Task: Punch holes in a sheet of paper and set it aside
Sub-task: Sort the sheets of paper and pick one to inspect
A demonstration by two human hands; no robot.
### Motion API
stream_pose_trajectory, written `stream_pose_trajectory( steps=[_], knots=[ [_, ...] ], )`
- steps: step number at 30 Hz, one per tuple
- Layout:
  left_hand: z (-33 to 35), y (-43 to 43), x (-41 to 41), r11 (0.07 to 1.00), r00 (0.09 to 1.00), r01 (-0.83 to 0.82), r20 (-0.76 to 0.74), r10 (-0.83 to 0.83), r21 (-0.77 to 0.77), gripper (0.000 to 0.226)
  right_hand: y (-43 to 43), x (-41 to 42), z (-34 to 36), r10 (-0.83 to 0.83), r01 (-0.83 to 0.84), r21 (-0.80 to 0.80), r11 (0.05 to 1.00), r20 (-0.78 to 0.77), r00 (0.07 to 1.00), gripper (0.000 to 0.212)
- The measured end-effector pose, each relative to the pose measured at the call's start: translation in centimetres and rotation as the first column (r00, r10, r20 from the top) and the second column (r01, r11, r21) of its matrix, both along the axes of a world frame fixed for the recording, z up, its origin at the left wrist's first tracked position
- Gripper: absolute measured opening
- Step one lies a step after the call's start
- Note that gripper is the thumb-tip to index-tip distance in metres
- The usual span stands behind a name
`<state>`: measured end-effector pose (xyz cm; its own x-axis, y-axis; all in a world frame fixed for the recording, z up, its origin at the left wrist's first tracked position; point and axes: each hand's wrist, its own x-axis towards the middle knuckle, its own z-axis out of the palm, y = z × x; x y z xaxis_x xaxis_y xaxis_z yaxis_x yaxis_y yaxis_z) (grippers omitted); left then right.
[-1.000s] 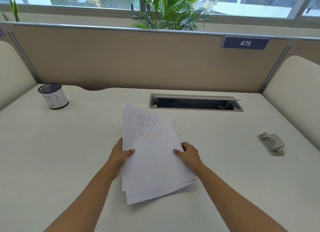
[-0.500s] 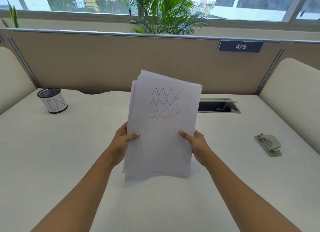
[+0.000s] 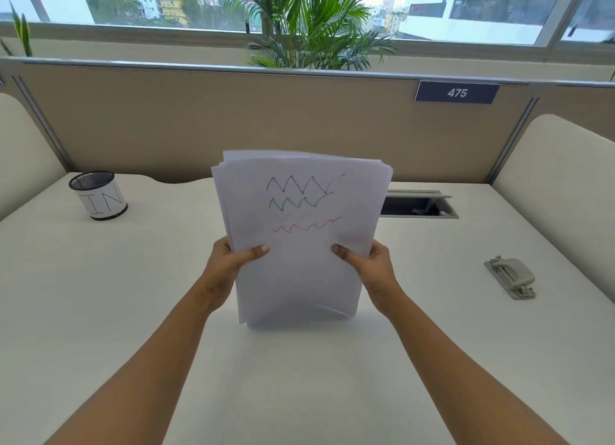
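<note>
Both thumbs press the front of a sheaf of paper (image 3: 299,238), the other fingers hidden behind it: the left hand (image 3: 229,265) grips its left edge, the right hand (image 3: 369,265) its right edge. The sheets stand nearly upright above the middle of the desk (image 3: 133,295), coloured zigzags on the top one. The hole punch (image 3: 511,276) lies near the desk's right edge, a mesh cup (image 3: 98,195) at the far left corner.

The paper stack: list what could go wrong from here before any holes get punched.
1. The stack is several sheets with uneven top edges, held upright by the left hand and right hand; the task wants one sheet, so extras may get punched.
2. The punch lies far right; reaching for it leaves one hand holding, and sheets could slip or fan out.
3. The bottom edge looks bowed and could crease.
</note>
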<state>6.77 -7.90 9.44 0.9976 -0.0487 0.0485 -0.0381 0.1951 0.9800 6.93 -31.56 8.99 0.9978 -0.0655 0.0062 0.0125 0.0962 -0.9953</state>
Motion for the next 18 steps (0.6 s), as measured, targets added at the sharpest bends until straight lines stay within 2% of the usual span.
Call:
stream_pose_trajectory(
  steps=[3,6,8,10,13,14,16,18],
  knots=[
    [-0.2,-0.3,-0.2,0.999,1.000,-0.009,-0.017,0.010,0.047,0.056,-0.1,0.0,-0.2,0.010,-0.009,0.010,1.000,-0.026,1.000,0.022],
    [0.0,-0.6,0.1,0.997,0.998,-0.056,-0.015,0.057,0.053,0.037,0.0,0.2,-0.1,-0.014,0.015,0.013,1.000,-0.022,1.000,0.017],
    [0.3,-0.7,0.3,0.996,0.997,-0.072,-0.008,0.072,0.062,0.033,0.0,0.3,0.1,-0.020,0.020,0.016,1.000,-0.009,1.000,0.017],
    [0.6,-0.5,0.3,0.995,0.998,-0.061,0.011,0.060,0.085,0.040,-0.1,0.3,0.4,-0.007,0.007,0.008,1.000,0.005,1.000,0.018],
    [0.8,-0.2,0.1,0.995,1.000,-0.020,0.022,0.018,0.094,0.074,-0.4,0.3,0.6,0.035,-0.034,-0.024,0.999,0.016,0.999,0.021],
    [0.8,-0.1,0.1,0.995,1.000,-0.015,0.024,0.013,0.098,0.078,-0.5,0.3,0.6,0.042,-0.041,-0.024,0.999,0.018,0.999,0.021],
    [0.7,-0.2,0.3,0.994,1.000,-0.018,0.022,0.015,0.111,0.068,-0.6,0.5,0.6,0.039,-0.039,-0.014,0.999,0.021,0.999,0.021],
    [0.8,-0.4,0.3,0.994,0.999,-0.032,0.021,0.030,0.108,0.039,-0.6,0.5,0.7,0.026,-0.026,-0.004,1.000,0.027,0.999,0.018]
  ],
)
